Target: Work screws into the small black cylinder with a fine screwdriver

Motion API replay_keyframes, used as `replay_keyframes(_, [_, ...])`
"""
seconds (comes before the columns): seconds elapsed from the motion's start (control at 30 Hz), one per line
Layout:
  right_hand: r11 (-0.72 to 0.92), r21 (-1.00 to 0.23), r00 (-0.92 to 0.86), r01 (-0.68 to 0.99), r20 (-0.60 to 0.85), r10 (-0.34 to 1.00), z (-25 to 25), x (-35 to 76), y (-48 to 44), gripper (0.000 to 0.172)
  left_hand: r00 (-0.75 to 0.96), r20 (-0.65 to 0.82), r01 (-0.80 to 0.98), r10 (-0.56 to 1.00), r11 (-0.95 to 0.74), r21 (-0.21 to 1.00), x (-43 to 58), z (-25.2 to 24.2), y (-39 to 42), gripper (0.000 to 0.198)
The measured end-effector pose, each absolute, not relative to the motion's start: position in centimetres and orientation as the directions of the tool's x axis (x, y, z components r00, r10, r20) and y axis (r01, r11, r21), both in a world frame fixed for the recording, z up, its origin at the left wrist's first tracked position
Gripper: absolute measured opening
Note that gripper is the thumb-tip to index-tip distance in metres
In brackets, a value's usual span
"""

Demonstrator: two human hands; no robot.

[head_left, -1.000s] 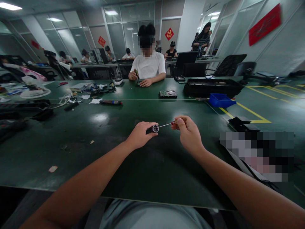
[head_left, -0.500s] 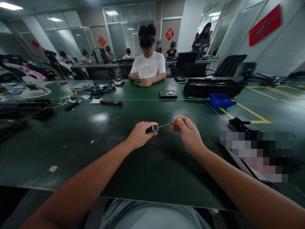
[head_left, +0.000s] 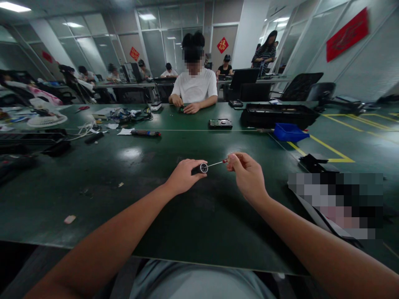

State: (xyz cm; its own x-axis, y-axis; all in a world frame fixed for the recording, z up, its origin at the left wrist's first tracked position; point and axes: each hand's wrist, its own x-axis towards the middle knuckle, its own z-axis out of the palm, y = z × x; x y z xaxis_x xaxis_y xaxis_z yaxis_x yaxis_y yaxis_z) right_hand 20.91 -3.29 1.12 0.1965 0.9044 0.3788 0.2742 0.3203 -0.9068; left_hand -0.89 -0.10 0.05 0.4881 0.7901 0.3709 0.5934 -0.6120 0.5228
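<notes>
Left hand [head_left: 182,176] is closed around a small black cylinder [head_left: 197,169], with its silver-ringed end turned toward the right hand. Right hand [head_left: 247,176] is pinched, thumb and forefinger clamped on the far end of a thin metal rod [head_left: 214,164]. A red part [head_left: 225,160] is seen on the rod at the fingertips. The rod's other end is met at the cylinder's ringed mouth; whether it is seated inside cannot be told. Both items are held just above the green table [head_left: 199,224], near its middle, and the two hands are kept apart with the rod spanning the gap.

Small scraps are noted on the table to the left, among them a pale paper scrap [head_left: 69,219] near the front edge. A black folded item [head_left: 318,162] lies to the right of the right hand.

Farther out, a pen-like tool [head_left: 145,133] lies near the table's centre seam. Beyond the seam a hard drive [head_left: 220,123] lies flat, well apart from the hands. A blue bin [head_left: 288,131] stands at the right, with a long black tray [head_left: 277,114] just behind it. A white fan [head_left: 46,120] and loose cables are seen at far left.

Across the table, a person in a white shirt [head_left: 195,87] is seated with both hands resting on the surface. Other people are seated at desks behind.
</notes>
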Motion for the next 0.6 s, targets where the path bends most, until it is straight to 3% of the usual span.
replay_keyframes(0.2, [0.271,-0.888,0.258,0.372,0.38,0.888,1.31,21.25,-3.31,0.036,0.489,0.358,0.594,0.795,-0.604,0.53,-0.91,0.19,-0.23,0.038])
replay_keyframes(0.33, [0.274,-0.833,0.238,0.481,0.425,0.873,1.66,21.46,-3.58,0.05,0.494,0.366,0.59,0.789,-0.613,0.525,-0.99,0.05,-0.24,0.038])
replay_keyframes(0.6, [0.32,-0.798,0.154,0.51,0.451,0.879,1.99,21.14,-4.09,0.049,0.481,0.365,0.601,0.797,-0.603,0.524,-0.98,0.11,-0.26,0.037])
